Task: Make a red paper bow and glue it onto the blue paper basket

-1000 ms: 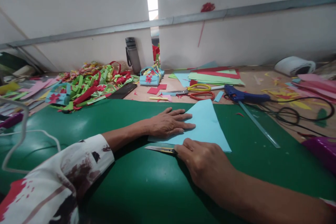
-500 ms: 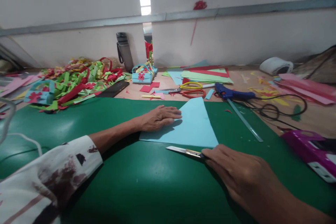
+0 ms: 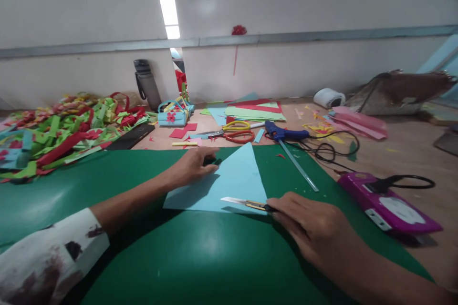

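Observation:
A folded sheet of light blue paper (image 3: 234, 181) lies on the green mat (image 3: 200, 252), its top narrowing to a point. My right hand (image 3: 315, 221) is closed around a utility knife (image 3: 252, 204), whose blade points left over the paper's lower edge. At the paper's upper left side is my left hand (image 3: 195, 167), its fingers curved and the thumb apart from them. The dark green mat shows in the gap between thumb and fingers. Whether the fingertips touch the paper is unclear.
Behind the mat lie scissors (image 3: 241, 136), a blue glue gun (image 3: 286, 132) with its cord, and coloured sheets (image 3: 254, 113). A purple power box (image 3: 388, 205) stands on the right. Paper strips (image 3: 82, 126), a phone (image 3: 130, 137) and a bottle (image 3: 147, 85) are to the left.
My left hand has gone from lying flat on the paper to a lifted, curved shape. The knife has moved from below the paper to over its lower edge. The view has turned right.

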The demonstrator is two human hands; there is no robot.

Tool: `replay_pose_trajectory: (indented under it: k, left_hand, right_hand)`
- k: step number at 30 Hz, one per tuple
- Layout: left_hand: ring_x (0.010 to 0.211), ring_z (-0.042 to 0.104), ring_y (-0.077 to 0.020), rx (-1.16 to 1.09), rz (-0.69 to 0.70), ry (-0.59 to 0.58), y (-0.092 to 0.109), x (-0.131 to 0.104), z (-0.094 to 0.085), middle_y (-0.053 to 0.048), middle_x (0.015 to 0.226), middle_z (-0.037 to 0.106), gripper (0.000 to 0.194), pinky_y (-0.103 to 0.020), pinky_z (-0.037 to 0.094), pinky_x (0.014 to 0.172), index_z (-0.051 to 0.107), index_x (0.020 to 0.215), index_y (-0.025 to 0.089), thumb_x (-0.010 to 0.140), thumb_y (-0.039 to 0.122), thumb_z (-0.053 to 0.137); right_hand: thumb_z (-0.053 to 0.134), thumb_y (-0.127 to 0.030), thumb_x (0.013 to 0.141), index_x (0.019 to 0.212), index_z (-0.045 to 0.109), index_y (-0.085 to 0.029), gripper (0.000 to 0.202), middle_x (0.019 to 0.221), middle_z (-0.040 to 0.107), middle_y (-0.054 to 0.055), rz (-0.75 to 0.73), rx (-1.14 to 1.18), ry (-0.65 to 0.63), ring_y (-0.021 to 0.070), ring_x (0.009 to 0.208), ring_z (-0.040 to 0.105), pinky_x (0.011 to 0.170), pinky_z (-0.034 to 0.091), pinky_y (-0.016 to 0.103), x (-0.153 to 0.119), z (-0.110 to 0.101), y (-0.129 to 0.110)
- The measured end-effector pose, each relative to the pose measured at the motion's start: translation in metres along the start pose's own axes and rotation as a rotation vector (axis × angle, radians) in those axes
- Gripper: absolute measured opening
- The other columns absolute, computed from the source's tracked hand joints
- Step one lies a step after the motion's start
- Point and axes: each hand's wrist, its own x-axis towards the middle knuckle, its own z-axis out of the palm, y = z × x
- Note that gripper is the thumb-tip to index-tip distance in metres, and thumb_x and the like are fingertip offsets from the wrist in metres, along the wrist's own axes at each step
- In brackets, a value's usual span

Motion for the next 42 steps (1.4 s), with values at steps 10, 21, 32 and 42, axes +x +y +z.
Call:
replay_pose_trajectory:
  k: [10,21,32,42]
  left_hand:
    - [0.068,0.054,-0.0147,0.023,-0.047,-0.139,0.012,0.050,0.007,-0.001,0.081,0.059,0.047,-0.025,0.041,0.060,0.059,0.109,0.012,0.068,0.032,0.068]
    - [0.084,0.053,-0.0216,0.300,-0.094,-0.317,0.008,-0.002,-0.018,-0.004,0.095,0.058,0.046,-0.030,0.040,0.069,0.053,0.096,0.018,0.067,0.047,0.074]
    - [0.078,0.052,-0.0189,0.162,-0.188,-0.255,0.007,-0.006,-0.013,0.000,0.085,0.058,0.040,-0.027,0.037,0.064,0.055,0.091,0.018,0.065,0.042,0.075]
    - [0.050,0.038,-0.0082,-0.259,-0.292,-0.241,-0.002,-0.004,-0.017,0.008,0.054,0.044,0.031,-0.020,0.027,0.047,0.050,0.064,0.017,0.061,0.040,0.070]
  right_hand:
    - [0.047,-0.015,0.091,0.101,0.064,-0.016,0.020,0.083,0.068,0.008,0.145,-0.079,0.060,0.0209,0.070,0.066,0.063,0.052,0.032,-0.003,-0.010,0.033]
    - [0.046,-0.015,0.090,0.100,0.064,-0.017,0.021,0.086,0.069,0.006,0.185,-0.015,0.036,0.0214,0.071,0.068,0.064,0.056,0.034,-0.001,-0.005,0.052]
    - [0.046,-0.017,0.090,0.100,0.065,-0.016,0.021,0.086,0.070,0.008,0.206,-0.050,0.093,0.0225,0.069,0.068,0.062,0.055,0.036,-0.001,-0.004,0.058]
    - [0.045,-0.017,0.089,0.102,0.066,-0.022,0.025,0.083,0.067,0.006,0.378,-0.286,-0.117,0.0199,0.068,0.065,0.059,0.049,0.029,0.000,-0.008,0.062]
